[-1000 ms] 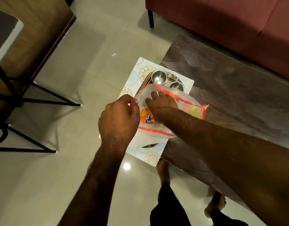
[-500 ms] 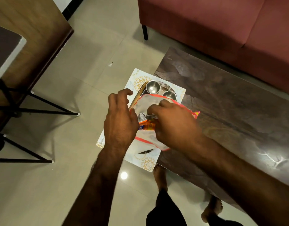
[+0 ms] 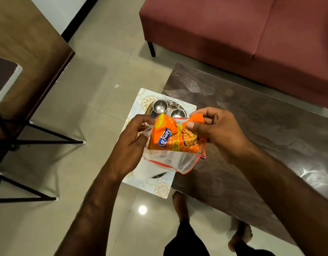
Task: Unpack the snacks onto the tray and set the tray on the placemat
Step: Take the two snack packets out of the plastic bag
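Snack packet [image 3: 170, 139] (orange, Kurkure print) is up in the air between your hands, above the near end of the placemat, not on the tray. Your right hand [image 3: 220, 130] pinches its top corner, thumb on the front face and fingers curled behind. Its lower end sits in the mouth of the clear bag [image 3: 168, 163]; I can't tell how far in, since the film is see-through. Your left hand [image 3: 129, 145] grips the bag's left edge, thumb and fingers closed on the plastic, so both hands are loaded and neither is free. Under the bag is the tray [image 3: 149, 109], holding two steel bowls [image 3: 160, 106], [image 3: 178, 113] at its far end. It appears to be on the placemat [image 3: 159, 189] already, and that mat overhangs the left edge of the dark table [image 3: 252, 126]. My read is that you're mid-unpack, with the packet coming out of the bag. For the next move, pull the right hand up and away while the left holds the bag back until the packet's bottom edge clears the mouth. Then lower it onto a bare part of the tray, clear of the bowls. I can't see whether the bag holds more snacks, so check before dropping it. Watch the overhang and don't press down on that side.
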Demonstrator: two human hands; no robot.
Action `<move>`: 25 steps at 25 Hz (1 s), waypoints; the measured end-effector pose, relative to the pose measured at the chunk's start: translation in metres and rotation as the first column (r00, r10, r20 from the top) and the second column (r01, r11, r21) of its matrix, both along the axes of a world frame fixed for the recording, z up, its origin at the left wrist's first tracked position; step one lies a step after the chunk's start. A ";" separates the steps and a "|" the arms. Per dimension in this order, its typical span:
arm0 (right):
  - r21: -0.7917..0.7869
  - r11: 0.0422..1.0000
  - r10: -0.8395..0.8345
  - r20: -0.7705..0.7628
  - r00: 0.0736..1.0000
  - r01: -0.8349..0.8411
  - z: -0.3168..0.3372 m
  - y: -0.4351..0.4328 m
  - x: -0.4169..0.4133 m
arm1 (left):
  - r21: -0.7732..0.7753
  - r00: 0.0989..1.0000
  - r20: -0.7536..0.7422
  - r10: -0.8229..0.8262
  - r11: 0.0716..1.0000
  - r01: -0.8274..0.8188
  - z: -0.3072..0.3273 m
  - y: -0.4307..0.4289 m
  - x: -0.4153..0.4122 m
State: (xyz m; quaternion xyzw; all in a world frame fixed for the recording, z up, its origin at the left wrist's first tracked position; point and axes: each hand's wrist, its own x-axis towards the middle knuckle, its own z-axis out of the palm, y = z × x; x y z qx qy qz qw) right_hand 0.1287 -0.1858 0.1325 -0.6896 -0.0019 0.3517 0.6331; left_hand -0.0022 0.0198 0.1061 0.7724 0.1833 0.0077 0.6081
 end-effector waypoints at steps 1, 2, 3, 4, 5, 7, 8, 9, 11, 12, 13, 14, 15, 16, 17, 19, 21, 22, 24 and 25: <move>-0.005 1.000 0.000 0.001 1.000 0.000 -0.001 0.000 -0.001 | -0.041 1.000 -0.013 0.013 0.999 -0.013 0.000 -0.002 0.000; -0.008 1.000 0.001 0.001 1.000 -0.001 -0.002 0.001 -0.002 | -0.062 0.999 -0.024 0.027 0.998 -0.029 0.000 -0.004 -0.001; -0.012 1.000 0.004 0.001 1.000 -0.004 -0.004 0.001 -0.004 | -0.045 0.999 -0.030 0.041 0.998 -0.042 -0.001 -0.006 -0.001; -0.019 1.000 0.008 0.001 1.000 -0.008 -0.006 0.002 -0.005 | 0.009 0.998 -0.032 0.057 0.998 -0.056 -0.002 -0.009 -0.002; -0.032 0.999 0.017 0.004 1.000 -0.017 -0.008 0.002 -0.007 | 0.069 0.997 -0.031 0.077 0.995 -0.075 -0.003 -0.013 -0.002; -0.065 0.998 0.019 0.005 1.000 -0.019 -0.011 0.000 -0.010 | 0.114 0.985 -0.043 0.165 0.981 -0.159 -0.005 -0.019 -0.001; -0.074 0.997 -0.006 -0.006 1.000 0.005 -0.013 -0.002 -0.011 | 0.110 0.972 -0.063 0.226 0.970 -0.218 -0.006 -0.021 0.000; -0.074 0.996 -0.041 -0.024 0.999 0.039 -0.015 -0.004 -0.012 | 0.105 0.958 -0.082 0.276 0.958 -0.267 -0.007 -0.023 0.001; -0.051 0.995 -0.095 -0.071 0.993 0.091 -0.018 -0.007 -0.014 | 0.075 0.943 -0.104 0.317 0.948 -0.311 -0.009 -0.026 0.002; -0.039 0.994 -0.109 -0.096 0.989 0.106 -0.019 -0.008 -0.017 | 0.041 0.942 -0.111 0.317 0.948 -0.314 -0.011 -0.028 0.002; -0.029 0.993 -0.118 -0.118 0.986 0.115 -0.020 -0.008 -0.019 | 0.009 0.942 -0.116 0.315 0.949 -0.316 -0.012 -0.029 0.002; -0.017 0.994 -0.113 -0.140 0.984 0.112 -0.021 -0.009 -0.020 | -0.007 0.942 -0.113 0.316 0.948 -0.319 -0.013 -0.029 0.003; 0.006 0.996 -0.083 -0.162 0.983 0.085 -0.022 -0.011 -0.021 | -0.004 0.941 -0.105 0.323 0.946 -0.325 -0.014 -0.028 0.004; 0.038 0.999 -0.030 -0.184 0.982 0.038 -0.022 -0.013 -0.022 | 0.008 0.939 -0.093 0.330 0.944 -0.331 -0.014 -0.027 0.005; 0.068 0.997 0.039 -0.205 0.978 -0.025 -0.022 -0.016 -0.023 | 0.023 0.939 -0.076 0.335 0.942 -0.335 -0.015 -0.026 0.005; 0.066 0.984 0.174 -0.227 0.958 -0.163 -0.021 -0.018 -0.028 | 0.062 0.938 -0.044 0.343 0.938 -0.340 -0.017 -0.028 0.007; 0.045 0.969 0.249 -0.190 0.950 -0.245 -0.024 -0.018 -0.037 | 0.165 0.940 -0.009 0.340 0.928 -0.334 -0.019 -0.032 0.007; 0.040 0.968 0.251 -0.156 0.955 -0.248 -0.025 -0.018 -0.039 | 0.227 0.945 -0.001 0.328 0.920 -0.319 -0.019 -0.032 0.007; 0.031 0.974 0.225 -0.094 0.970 -0.223 -0.024 -0.022 -0.037 | 0.313 0.960 -0.008 0.279 0.913 -0.262 -0.019 -0.030 0.007; 0.035 0.974 0.224 -0.079 0.971 -0.222 -0.023 -0.025 -0.033 | 0.336 0.969 -0.014 0.247 0.914 -0.228 -0.019 -0.029 0.007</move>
